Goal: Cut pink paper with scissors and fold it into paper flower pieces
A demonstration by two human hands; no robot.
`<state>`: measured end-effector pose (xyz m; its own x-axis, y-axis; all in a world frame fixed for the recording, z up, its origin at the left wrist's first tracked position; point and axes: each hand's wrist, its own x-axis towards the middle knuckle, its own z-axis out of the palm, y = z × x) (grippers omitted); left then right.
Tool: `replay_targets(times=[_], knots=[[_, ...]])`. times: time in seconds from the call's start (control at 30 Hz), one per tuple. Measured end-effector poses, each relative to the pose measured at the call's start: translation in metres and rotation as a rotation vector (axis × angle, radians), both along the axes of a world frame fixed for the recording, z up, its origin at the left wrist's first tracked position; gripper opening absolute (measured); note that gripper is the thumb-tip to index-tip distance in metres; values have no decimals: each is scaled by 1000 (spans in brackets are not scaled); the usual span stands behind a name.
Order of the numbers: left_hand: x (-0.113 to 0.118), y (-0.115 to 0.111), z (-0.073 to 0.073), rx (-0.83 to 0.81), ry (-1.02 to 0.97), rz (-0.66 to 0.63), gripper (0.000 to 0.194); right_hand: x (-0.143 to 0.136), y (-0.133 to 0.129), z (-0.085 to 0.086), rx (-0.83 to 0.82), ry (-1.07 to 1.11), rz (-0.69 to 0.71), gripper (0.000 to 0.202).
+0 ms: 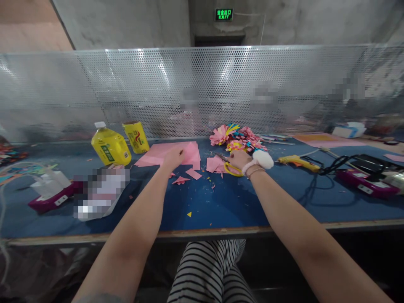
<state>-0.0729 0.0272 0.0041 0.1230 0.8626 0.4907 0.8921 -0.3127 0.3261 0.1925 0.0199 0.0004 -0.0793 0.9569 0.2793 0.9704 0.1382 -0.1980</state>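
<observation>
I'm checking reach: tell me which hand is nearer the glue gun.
Right. The right hand is left of the glue gun; the left hand is farther off, at the pink paper.

Concrete wall (132, 25), lit exit sign (224, 14) — perforated screen (132, 84).

Left hand (174, 158): fingertips partly hidden, so we cannot tell whether they grip the pink paper (151, 155).
Scissors (232, 170): partly covered by the right hand (241, 159).
Pale package (101, 193): near the tabletop's (217, 214) front edge, pixelated past our reading.
Scrap pile (9, 154): toward the tabletop's back edge, cut off at the picture's left.
Tiny bits (213, 186): behind the tabletop's front edge, too small for us to identify.
</observation>
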Motion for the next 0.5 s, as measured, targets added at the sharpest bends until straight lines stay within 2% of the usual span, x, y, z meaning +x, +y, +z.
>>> replay_targets(times=[0.07,0.13,0.23,0.33,0.5], knots=[[8,-1,4,52,-307,-179,18,-4,-1,1,55,96,80,29],[17,-2,7,86,-581,-227,15,-11,-4,2,56,274,195,32],[31,-4,9,7,-818,-305,13,-24,-10,2,-78,726,367,30],[42,-9,7,-87,-912,-359,13,-36,-16,1,-126,976,457,25],[50,-14,3,-218,-908,-529,17,-44,-13,-3,-52,1100,493,22]])
